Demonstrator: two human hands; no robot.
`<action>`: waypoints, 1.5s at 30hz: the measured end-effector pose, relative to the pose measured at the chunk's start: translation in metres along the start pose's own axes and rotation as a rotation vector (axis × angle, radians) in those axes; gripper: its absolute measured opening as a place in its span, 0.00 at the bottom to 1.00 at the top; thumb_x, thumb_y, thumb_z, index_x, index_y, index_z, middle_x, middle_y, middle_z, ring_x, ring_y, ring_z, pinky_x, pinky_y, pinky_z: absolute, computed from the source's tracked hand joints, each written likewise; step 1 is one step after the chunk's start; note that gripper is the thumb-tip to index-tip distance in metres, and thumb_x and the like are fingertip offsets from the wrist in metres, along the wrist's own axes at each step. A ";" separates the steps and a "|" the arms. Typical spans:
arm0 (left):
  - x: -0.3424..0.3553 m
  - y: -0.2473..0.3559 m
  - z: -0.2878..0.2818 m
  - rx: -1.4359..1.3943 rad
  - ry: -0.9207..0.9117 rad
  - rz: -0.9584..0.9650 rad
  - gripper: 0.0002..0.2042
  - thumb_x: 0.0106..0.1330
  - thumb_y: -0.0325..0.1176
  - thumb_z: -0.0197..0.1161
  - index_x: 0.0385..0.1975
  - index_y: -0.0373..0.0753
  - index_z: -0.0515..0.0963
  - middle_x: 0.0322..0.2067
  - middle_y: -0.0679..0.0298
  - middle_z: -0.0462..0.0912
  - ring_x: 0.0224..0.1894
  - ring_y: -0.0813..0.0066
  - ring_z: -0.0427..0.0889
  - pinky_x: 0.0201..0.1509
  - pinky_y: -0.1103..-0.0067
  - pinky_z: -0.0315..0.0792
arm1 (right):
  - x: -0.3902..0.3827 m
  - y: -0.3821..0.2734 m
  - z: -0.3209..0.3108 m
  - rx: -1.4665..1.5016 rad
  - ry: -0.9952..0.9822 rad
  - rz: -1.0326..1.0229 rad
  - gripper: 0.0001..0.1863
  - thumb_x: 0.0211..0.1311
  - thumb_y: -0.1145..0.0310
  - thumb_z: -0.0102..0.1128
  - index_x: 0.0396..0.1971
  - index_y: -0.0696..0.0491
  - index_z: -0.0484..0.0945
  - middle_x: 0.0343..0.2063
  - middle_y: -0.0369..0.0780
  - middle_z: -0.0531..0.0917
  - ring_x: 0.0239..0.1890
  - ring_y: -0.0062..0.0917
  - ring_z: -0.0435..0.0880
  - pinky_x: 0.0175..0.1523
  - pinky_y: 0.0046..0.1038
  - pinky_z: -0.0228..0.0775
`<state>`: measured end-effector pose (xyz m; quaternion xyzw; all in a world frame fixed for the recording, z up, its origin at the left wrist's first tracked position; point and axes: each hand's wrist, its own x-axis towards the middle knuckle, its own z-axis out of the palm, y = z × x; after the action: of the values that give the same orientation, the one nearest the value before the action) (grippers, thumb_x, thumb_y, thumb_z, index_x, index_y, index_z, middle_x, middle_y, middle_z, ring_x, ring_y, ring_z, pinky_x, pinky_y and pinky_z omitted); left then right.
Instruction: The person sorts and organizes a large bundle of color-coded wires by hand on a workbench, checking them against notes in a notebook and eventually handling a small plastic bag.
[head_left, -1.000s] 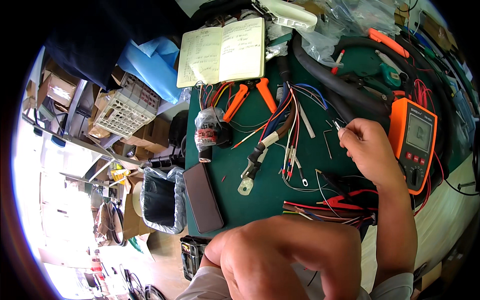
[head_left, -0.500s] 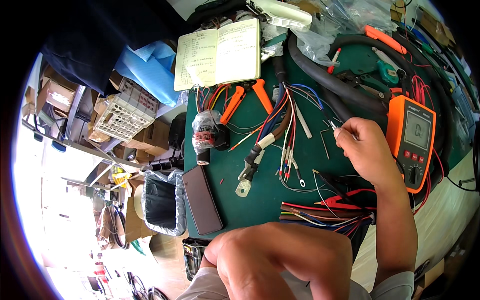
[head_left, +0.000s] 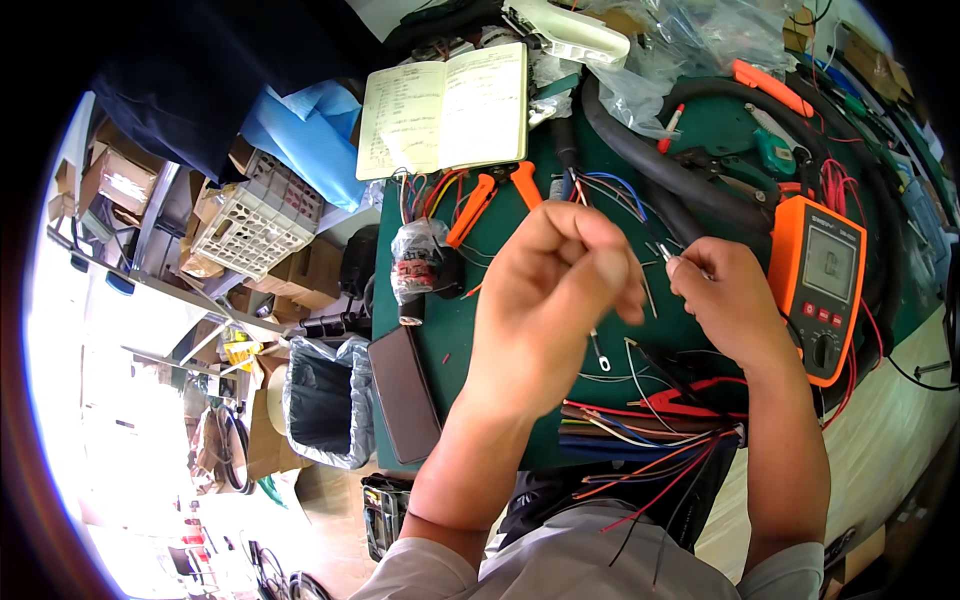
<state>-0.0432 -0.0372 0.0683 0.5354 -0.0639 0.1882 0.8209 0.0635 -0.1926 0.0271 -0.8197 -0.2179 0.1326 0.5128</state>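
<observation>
My right hand pinches the metal-tipped end of a blue wire between thumb and fingertips. The wire comes from a black cable on the green table. Over the middle of the table my left hand is raised, its fingers curled in toward the thumb; whether anything is in them is hidden. Behind it are most of the cable's other loose wires; a ring terminal shows below the fingers. An orange multimeter stands to the right of my right hand.
Orange-handled pliers, an open notebook and a taped cable end lie at the far left. A dark phone lies near the left edge, beside a lined bin. A bundle of wires and red clips lie in front.
My left hand has risen from the near edge, over the middle of the table, and now covers the loose wires. My right hand keeps its pinch in nearly the same place.
</observation>
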 end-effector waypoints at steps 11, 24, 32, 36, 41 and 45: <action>0.014 -0.067 -0.009 0.237 0.133 -0.467 0.12 0.73 0.35 0.53 0.41 0.31 0.75 0.31 0.63 0.79 0.32 0.78 0.79 0.38 0.81 0.76 | 0.001 -0.001 0.003 0.229 -0.136 0.018 0.15 0.66 0.66 0.54 0.23 0.61 0.76 0.16 0.35 0.75 0.20 0.15 0.69 0.26 0.24 0.61; 0.014 -0.079 -0.022 0.071 0.148 -0.414 0.11 0.72 0.35 0.55 0.40 0.32 0.76 0.28 0.67 0.79 0.29 0.82 0.76 0.36 0.84 0.72 | 0.000 -0.001 0.002 0.142 -0.229 0.034 0.16 0.67 0.68 0.51 0.21 0.61 0.76 0.15 0.37 0.75 0.20 0.17 0.71 0.26 0.26 0.63; 0.013 -0.078 -0.024 0.052 0.135 -0.427 0.10 0.72 0.35 0.55 0.42 0.34 0.75 0.30 0.67 0.78 0.31 0.80 0.76 0.39 0.81 0.73 | -0.001 -0.006 0.001 0.186 -0.006 0.071 0.12 0.67 0.73 0.45 0.34 0.63 0.78 0.28 0.41 0.82 0.23 0.20 0.77 0.30 0.25 0.71; 0.014 -0.076 -0.025 0.013 0.138 -0.403 0.10 0.71 0.35 0.56 0.42 0.35 0.74 0.30 0.66 0.79 0.30 0.79 0.76 0.38 0.80 0.73 | -0.001 -0.008 0.000 0.258 -0.017 0.097 0.12 0.64 0.76 0.42 0.39 0.62 0.77 0.31 0.41 0.83 0.24 0.20 0.77 0.30 0.25 0.71; 0.014 -0.070 -0.023 -0.016 0.168 -0.399 0.09 0.71 0.35 0.55 0.42 0.35 0.74 0.30 0.67 0.78 0.31 0.80 0.75 0.38 0.80 0.71 | -0.002 -0.015 -0.006 0.410 0.012 0.168 0.17 0.64 0.75 0.41 0.49 0.60 0.73 0.33 0.43 0.84 0.24 0.20 0.77 0.29 0.24 0.71; 0.014 -0.068 -0.021 -0.045 0.220 -0.396 0.08 0.70 0.34 0.54 0.41 0.36 0.74 0.31 0.66 0.77 0.31 0.79 0.75 0.38 0.80 0.70 | -0.003 -0.017 -0.008 0.549 0.042 0.200 0.19 0.66 0.68 0.41 0.53 0.61 0.71 0.34 0.46 0.85 0.23 0.21 0.77 0.28 0.24 0.71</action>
<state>-0.0067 -0.0393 0.0061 0.4954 0.1284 0.0790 0.8555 0.0605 -0.1936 0.0461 -0.6701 -0.0814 0.2193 0.7044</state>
